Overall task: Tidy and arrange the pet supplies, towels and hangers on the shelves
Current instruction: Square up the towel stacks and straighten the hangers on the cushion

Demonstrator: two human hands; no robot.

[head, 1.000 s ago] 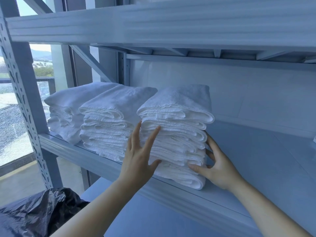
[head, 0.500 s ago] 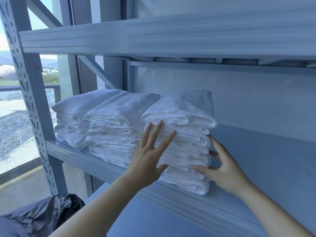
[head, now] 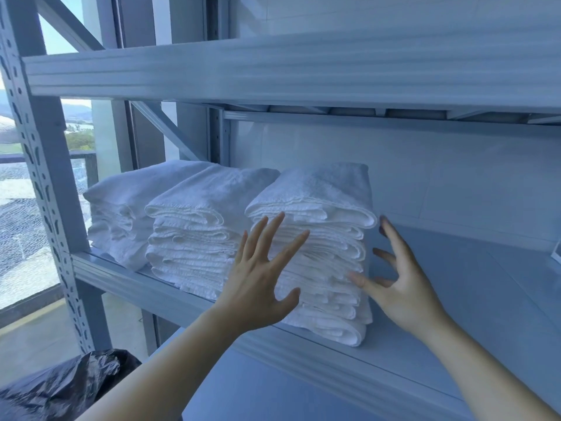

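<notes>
Three stacks of folded white towels stand side by side on the grey metal shelf (head: 455, 299). The right stack (head: 321, 214) is nearest me, the middle stack (head: 194, 232) and the left stack (head: 121, 214) sit beyond it. My left hand (head: 258, 281) is spread flat against the front of the right stack, fingers straight. My right hand (head: 397, 284) is at that stack's right side, fingers spread; its thumb touches the towel edges, the other fingers are just off the stack. Neither hand holds anything.
A shelf board (head: 303, 68) runs overhead and a lower shelf (head: 273, 390) lies below. The perforated upright post (head: 39, 177) stands at the left by a window. A crumpled black plastic bag (head: 60, 387) lies at the bottom left. A small white object (head: 557, 253) peeks in at the right edge.
My left hand slid from the gap between stacks onto the front of the right stack. My right hand loosened from the stack's lower corner and spread its fingers higher. The view tilted upward.
</notes>
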